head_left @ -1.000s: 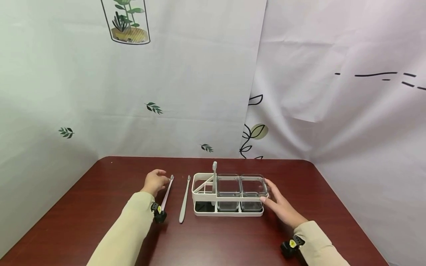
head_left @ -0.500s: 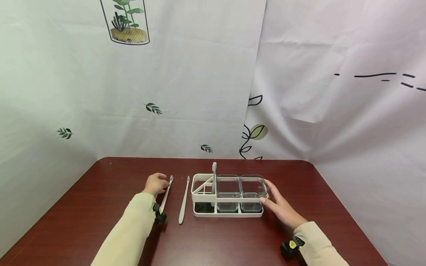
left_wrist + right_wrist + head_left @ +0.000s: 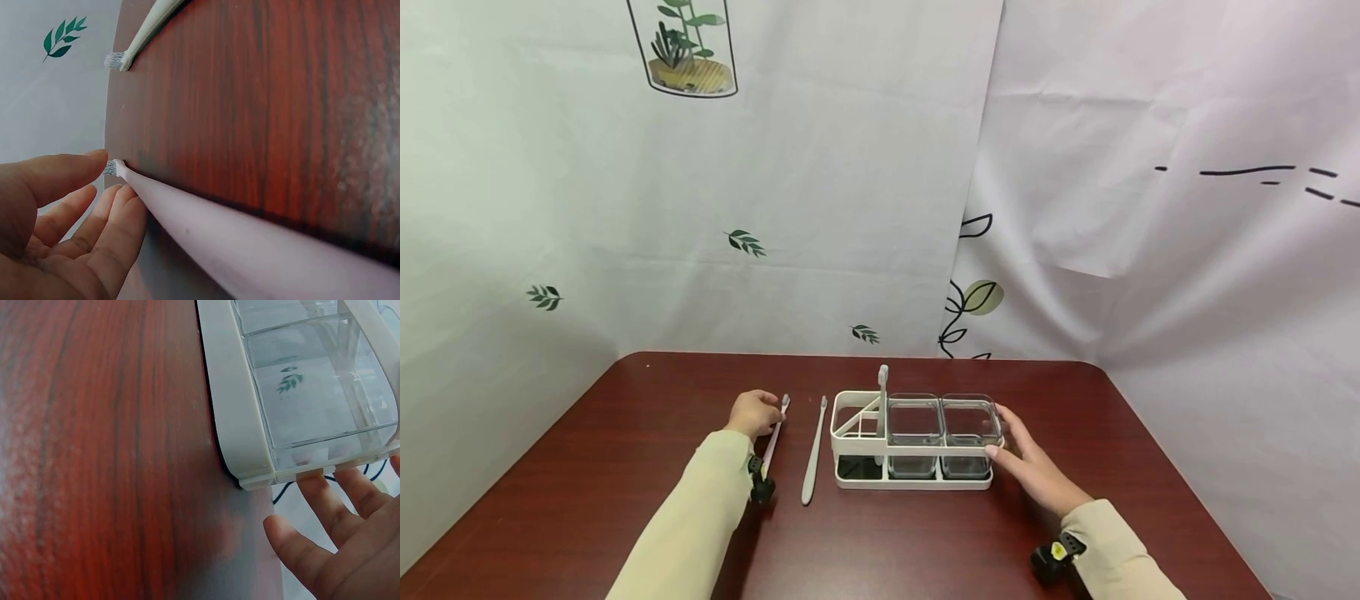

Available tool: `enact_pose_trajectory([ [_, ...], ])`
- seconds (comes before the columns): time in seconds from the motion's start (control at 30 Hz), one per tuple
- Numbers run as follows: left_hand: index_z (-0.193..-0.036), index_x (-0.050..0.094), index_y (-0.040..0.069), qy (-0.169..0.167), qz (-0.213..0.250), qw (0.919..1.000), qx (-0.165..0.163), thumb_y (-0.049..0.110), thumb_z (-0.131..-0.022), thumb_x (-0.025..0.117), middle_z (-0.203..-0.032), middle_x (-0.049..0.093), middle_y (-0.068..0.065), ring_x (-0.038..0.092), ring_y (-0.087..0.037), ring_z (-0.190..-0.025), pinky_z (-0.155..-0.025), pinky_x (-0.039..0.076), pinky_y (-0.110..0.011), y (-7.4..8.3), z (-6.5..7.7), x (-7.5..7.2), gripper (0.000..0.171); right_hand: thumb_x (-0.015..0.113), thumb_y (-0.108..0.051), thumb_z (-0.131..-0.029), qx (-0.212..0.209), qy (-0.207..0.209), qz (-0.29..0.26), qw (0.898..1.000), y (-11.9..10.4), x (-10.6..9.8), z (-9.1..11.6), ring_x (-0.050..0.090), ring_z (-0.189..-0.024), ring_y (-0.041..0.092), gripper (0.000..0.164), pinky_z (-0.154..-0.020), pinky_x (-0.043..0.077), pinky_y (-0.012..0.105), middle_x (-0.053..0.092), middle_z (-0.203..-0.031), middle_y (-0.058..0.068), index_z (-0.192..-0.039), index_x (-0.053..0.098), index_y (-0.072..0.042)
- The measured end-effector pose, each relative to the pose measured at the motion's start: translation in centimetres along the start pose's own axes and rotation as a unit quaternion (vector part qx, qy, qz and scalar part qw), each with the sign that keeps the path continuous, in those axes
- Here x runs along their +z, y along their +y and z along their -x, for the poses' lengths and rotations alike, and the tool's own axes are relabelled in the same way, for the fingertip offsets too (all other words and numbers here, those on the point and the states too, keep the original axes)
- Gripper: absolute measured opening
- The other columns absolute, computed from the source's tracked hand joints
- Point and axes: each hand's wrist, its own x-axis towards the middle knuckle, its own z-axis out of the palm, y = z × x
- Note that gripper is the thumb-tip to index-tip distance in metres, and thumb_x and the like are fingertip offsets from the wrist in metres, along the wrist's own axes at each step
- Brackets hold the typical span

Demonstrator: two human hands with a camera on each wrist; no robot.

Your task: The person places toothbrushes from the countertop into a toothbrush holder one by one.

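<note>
A pale pink toothbrush (image 3: 774, 442) lies on the table, head pointing away. My left hand (image 3: 755, 414) is at its bristle end. In the left wrist view the thumb is above the bristles (image 3: 110, 168) and the fingertips (image 3: 129, 195) are at the brush's neck, with a gap between thumb and fingers. To the right lies a white toothbrush (image 3: 813, 462). My right hand (image 3: 1036, 469) holds the right end of a white toothbrush holder (image 3: 860, 447), thumb over the front corner, fingers against the end. A toothbrush (image 3: 883, 400) stands upright in the holder's left section.
Two clear square cups (image 3: 913, 421) sit side by side in the holder. Dark red wood-grain covers the tabletop (image 3: 880, 542). A white curtain with printed leaves (image 3: 820, 183) hangs behind the table and at both sides. Dark straps with small cameras (image 3: 762, 483) are on both wrists.
My left hand has shifted slightly right, closer to the pink toothbrush, and its fingers have drawn in a little near the head. The right hand and the holder stay put.
</note>
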Motion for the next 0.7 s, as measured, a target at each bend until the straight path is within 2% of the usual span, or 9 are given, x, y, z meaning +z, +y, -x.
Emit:
enact_pose_trajectory([
  [0.13,-0.120,0.053,-0.013,0.001,-0.007,1.0000,0.007,-0.006,-0.087,0.057,-0.116,0.055,-0.033,0.059,-0.044,-0.105,-0.082,0.054,-0.045,0.03,-0.12,0.10,0.034,0.057,-0.019,-0.097,-0.002,0.000,-0.004,1.000,0.00,0.01,-0.04,0.044,-0.124,0.030,0.067,-0.093,0.041,0.020,0.041,-0.140,0.021,-0.151,0.020,-0.011],
  [0.23,-0.118,0.055,-0.012,0.008,-0.018,0.9997,0.012,-0.007,-0.086,0.057,-0.111,0.058,-0.031,0.061,-0.039,-0.097,-0.075,0.055,-0.040,-0.01,-0.15,0.18,0.032,0.057,-0.018,-0.097,-0.002,-0.001,-0.007,1.000,-0.01,0.03,-0.04,0.044,-0.124,0.030,0.066,-0.093,0.041,0.019,0.041,-0.141,0.021,-0.151,0.020,-0.010],
  [0.43,-0.112,0.058,-0.011,0.025,-0.049,0.9983,0.016,-0.008,-0.086,0.054,-0.101,0.060,-0.026,0.056,-0.028,-0.079,-0.059,0.048,-0.030,-0.18,-0.27,0.44,0.027,0.057,-0.019,-0.097,-0.007,0.000,-0.001,1.000,-0.01,0.05,-0.04,0.043,-0.126,0.032,0.066,-0.093,0.041,0.020,0.041,-0.140,0.022,-0.151,0.020,-0.011],
  [0.7,-0.110,0.058,-0.010,0.029,-0.079,0.9962,0.019,-0.008,-0.087,0.056,-0.098,0.061,-0.025,0.057,-0.030,-0.083,-0.061,0.050,-0.033,-0.04,-0.46,0.68,0.024,0.057,-0.017,-0.097,-0.015,0.002,-0.002,1.000,0.18,0.07,-0.10,0.043,-0.125,0.032,0.065,-0.094,0.040,0.019,0.042,-0.139,0.022,-0.151,0.020,-0.009],
])
